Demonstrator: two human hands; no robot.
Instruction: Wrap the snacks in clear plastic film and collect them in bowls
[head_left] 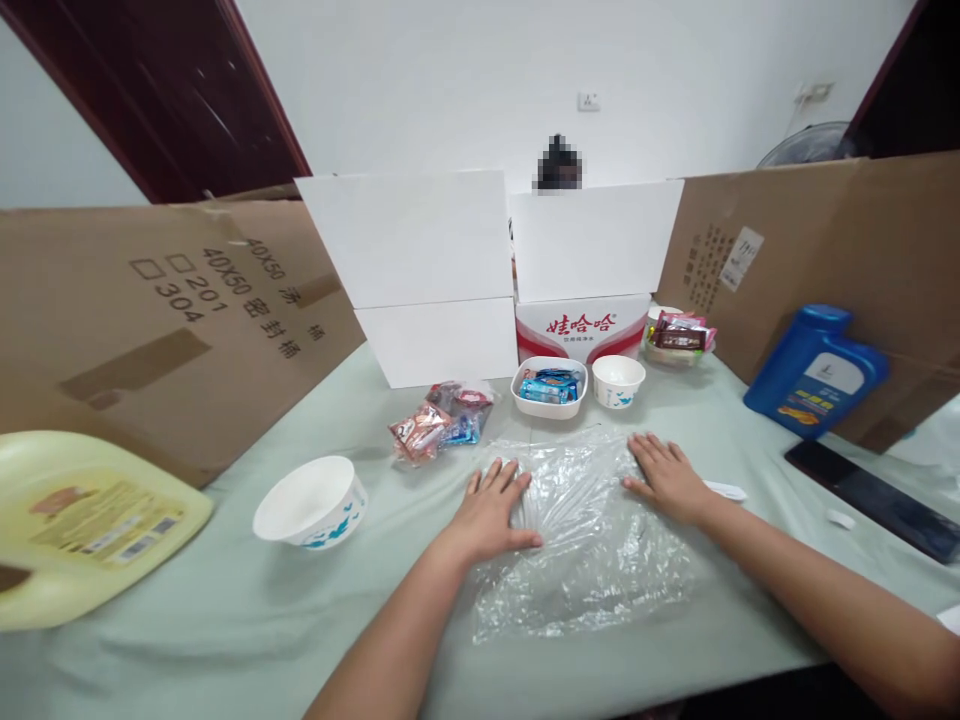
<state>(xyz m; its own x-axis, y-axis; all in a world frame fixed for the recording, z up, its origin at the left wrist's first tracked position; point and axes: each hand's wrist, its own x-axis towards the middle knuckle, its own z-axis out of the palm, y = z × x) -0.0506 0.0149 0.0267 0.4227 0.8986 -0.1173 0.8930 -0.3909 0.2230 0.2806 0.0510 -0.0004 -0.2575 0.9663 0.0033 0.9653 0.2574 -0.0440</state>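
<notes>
A clear plastic bag [585,570] lies spread and wrinkled on the table in front of me. My left hand [491,510] rests flat on its left edge, fingers apart. On its upper right part lies my right hand [664,478], palm down with the fingers stretched out. Just beyond the bag are several wrapped snack packets [420,432] in clear plastic, a white tub [549,408] of blue packets [551,386], and a small paper bowl [619,382]. A larger paper bowl [311,505] stands left of my left hand. Part of a white object [726,491] shows behind my right wrist.
Cardboard panels [150,330] and white boards [435,240] wall the table [247,640]. A yellow jug [97,530] lies at left; a blue bottle [814,375] and a phone [874,500] are at right. A container of packets [679,338] stands at back right. Behind the boards, a person's head [557,165] shows.
</notes>
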